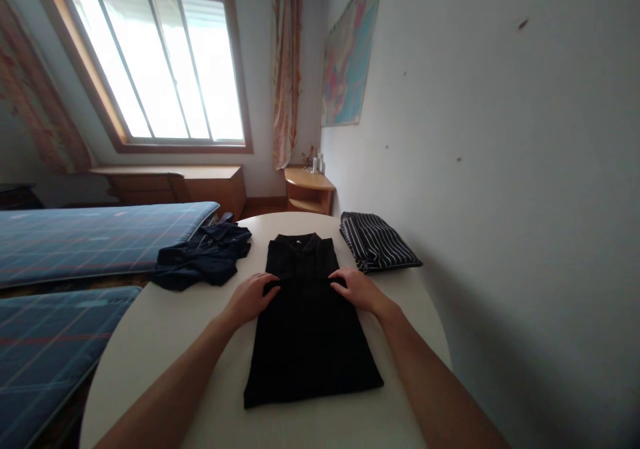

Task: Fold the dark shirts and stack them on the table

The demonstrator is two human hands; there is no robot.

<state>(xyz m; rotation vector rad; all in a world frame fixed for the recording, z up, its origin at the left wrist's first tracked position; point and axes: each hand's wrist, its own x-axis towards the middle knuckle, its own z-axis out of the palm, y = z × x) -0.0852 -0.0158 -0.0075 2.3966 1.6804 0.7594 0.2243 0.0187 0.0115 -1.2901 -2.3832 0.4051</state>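
Observation:
A black collared shirt point(313, 342) lies folded lengthwise on the round white table, its collar pointing away from me. The lower part is turned up over the body, with the folded-over edge just below the collar. My left hand point(253, 295) pinches the left end of that edge between thumb and fingers. At the right end, my right hand point(357, 289) grips the same edge in a similar pinch. To the left, a crumpled dark navy garment point(203, 255) rests at the table's rim. A folded black-and-white striped cloth point(377, 242) sits at the back right.
The round white table point(145, 369) stands close to a white wall point(500, 202) on the right. Two plaid mattresses point(100, 239) lie at the left. A wooden corner shelf point(310, 181) and a low desk point(215, 179) are beyond the table, under a window.

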